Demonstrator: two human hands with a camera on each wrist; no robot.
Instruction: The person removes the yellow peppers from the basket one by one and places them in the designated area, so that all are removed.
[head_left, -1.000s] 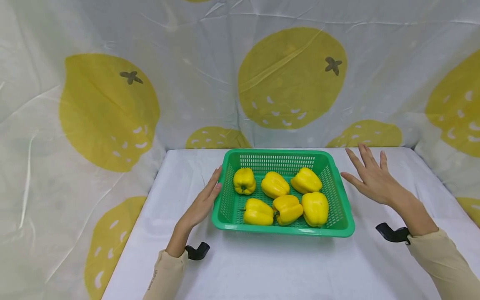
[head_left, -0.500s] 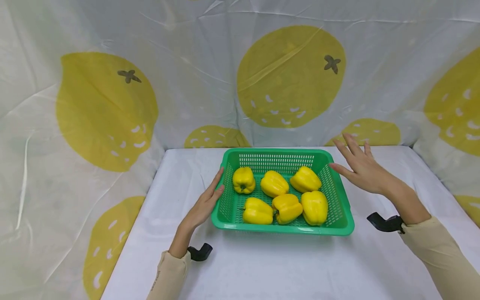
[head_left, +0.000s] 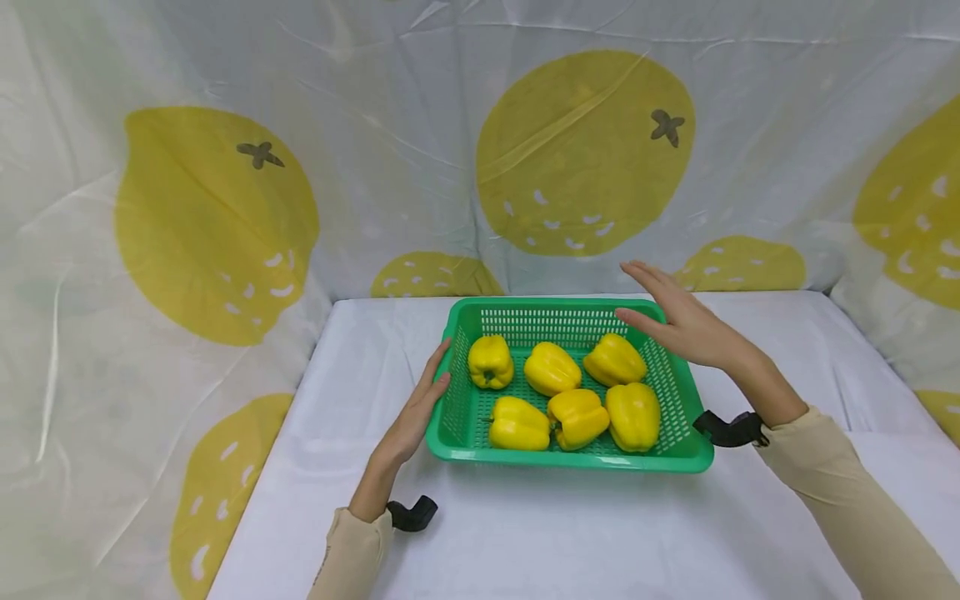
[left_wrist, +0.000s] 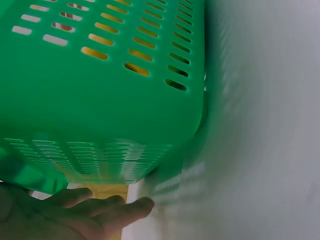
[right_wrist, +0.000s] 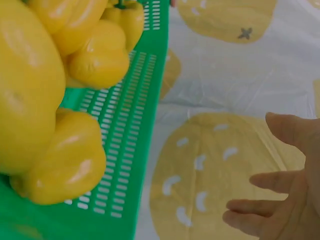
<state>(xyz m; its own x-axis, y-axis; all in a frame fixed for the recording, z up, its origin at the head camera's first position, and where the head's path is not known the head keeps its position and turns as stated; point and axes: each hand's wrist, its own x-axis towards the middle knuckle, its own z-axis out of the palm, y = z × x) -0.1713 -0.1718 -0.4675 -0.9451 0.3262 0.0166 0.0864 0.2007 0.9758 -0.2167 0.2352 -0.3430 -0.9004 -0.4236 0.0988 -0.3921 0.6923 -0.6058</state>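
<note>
A green plastic basket [head_left: 570, 461] with slotted walls stands on the white-covered table, holding several yellow bell peppers [head_left: 519, 423] in two loose rows. At the basket's left wall is my left hand [head_left: 411, 412], fingers straight along the outside; the left wrist view shows these fingers [left_wrist: 122, 215] beside the green wall, and whether they touch it I cannot tell. My right hand [head_left: 678, 323] is raised over the basket's back right corner, fingers extended and thumb apart, with nothing in it. In the right wrist view peppers [right_wrist: 65, 160] fill the left side, away from that hand [right_wrist: 285, 200].
White cloth covers the table [head_left: 540, 542]. A pale curtain [head_left: 405, 150] printed with big yellow lemons hangs behind and at both sides. Black curved wrist mounts [head_left: 731, 429] stick out from both forearms.
My right hand has moved left, from beside the basket to over its back right corner, its fingers drawing closer together. The left hand has shifted slightly right; basket and peppers stay put.
</note>
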